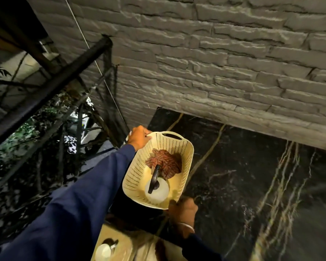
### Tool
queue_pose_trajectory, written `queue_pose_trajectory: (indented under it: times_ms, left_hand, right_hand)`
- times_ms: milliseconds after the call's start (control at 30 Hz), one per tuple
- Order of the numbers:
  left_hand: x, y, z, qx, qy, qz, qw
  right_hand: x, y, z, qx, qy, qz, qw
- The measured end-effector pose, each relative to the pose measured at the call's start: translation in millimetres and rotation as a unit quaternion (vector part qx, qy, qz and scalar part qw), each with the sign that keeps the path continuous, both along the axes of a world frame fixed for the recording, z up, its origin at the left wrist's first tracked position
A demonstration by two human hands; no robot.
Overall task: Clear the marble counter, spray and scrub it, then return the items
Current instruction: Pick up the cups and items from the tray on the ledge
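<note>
A cream perforated plastic basket (184, 147) hangs over the left end of the black marble counter (243, 176). My left hand (138, 137) grips its far left rim and my right hand (183, 210) grips its near rim. Inside lie a reddish striped cloth (167, 161) and a white spray bottle (158, 193) with a dark trigger head. The counter's dark veined surface stretches to the right of the basket.
A grey stone-brick wall (215, 63) backs the counter. A black metal railing (51, 87) with foliage behind it runs along the left. Below, near my body, sits another cream container (126, 242) holding a white cup (104, 251).
</note>
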State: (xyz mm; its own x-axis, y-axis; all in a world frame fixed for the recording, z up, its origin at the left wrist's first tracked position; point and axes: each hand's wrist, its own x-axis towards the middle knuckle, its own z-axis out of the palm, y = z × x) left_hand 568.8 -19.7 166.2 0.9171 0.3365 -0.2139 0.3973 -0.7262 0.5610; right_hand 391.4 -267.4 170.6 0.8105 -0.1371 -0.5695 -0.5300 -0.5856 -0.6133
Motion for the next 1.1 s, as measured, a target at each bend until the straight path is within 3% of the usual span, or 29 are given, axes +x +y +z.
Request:
queue_pose_trajectory:
  times_ms: [267, 433, 533, 700, 867, 1000, 1100]
  left_hand:
    - [0, -5, -3, 0.025, -0.015, -0.018, 0.999]
    - [-12, -12, 7, 0.045, -0.009, -0.079, 0.996]
    - [-35, -15, 17, 0.039, -0.018, -0.062, 0.997]
    - [-118, -15, 38, 0.013, -0.063, 0.038, 0.997]
    - [-227, -27, 49, 0.003, -0.145, 0.130, 0.981]
    - [-319, -31, 34, 0.010, -0.119, 0.220, 0.968]
    - [-383, -28, 25, -0.005, -0.114, 0.262, 0.958]
  right_hand:
    - [8, -4, 6, -0.057, 0.026, 0.021, 0.998]
    - [23, -15, 3, -0.088, 0.022, 0.104, 0.990]
    - [26, -23, 9, -0.090, -0.038, 0.139, 0.985]
    - [15, -36, 29, -0.013, -0.186, 0.140, 0.972]
    - [-10, -19, 67, 0.043, -0.391, 0.143, 0.908]
    - [-43, 15, 82, 0.100, -0.465, 0.240, 0.846]
    - [-73, 49, 89, 0.156, -0.467, 0.312, 0.813]
